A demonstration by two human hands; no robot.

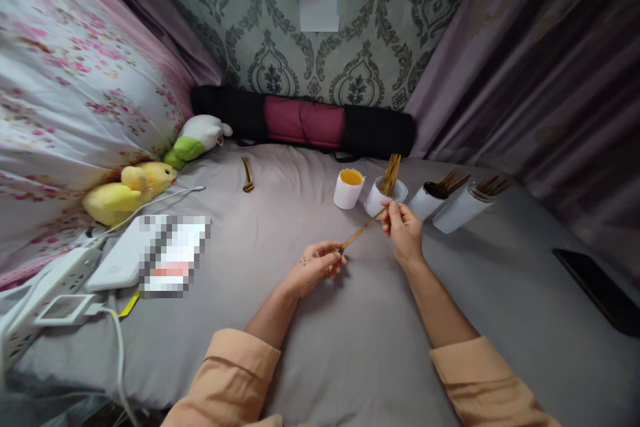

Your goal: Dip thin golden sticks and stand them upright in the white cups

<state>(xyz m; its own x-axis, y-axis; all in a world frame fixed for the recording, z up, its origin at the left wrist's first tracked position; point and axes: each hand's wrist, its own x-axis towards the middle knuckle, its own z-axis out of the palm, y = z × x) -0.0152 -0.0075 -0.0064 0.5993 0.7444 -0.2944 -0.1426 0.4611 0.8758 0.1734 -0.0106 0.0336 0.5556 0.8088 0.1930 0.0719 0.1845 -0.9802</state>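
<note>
Pinched 1 slender brown stick [361,231] between fingertips [335,258] just below and right of frame centre, with the left hand [318,263] at its lower end, the right hand [404,230] at its upper, near 4 white cylindrical containers [349,195].

Four white containers [349,195], three with stick bundles [390,179], one handheld stick [363,229], two plush toys [113,205], one power strip [75,271]

Wall [327,63], damask-patterned: beyond left hand [317,263] and right hand [405,232]. Floral curtain [75,67]: left of them. Mauve curtain [480,47]: right. Grey sheet [345,353], creased: beneath. Light: brighter left, dim right.
</note>
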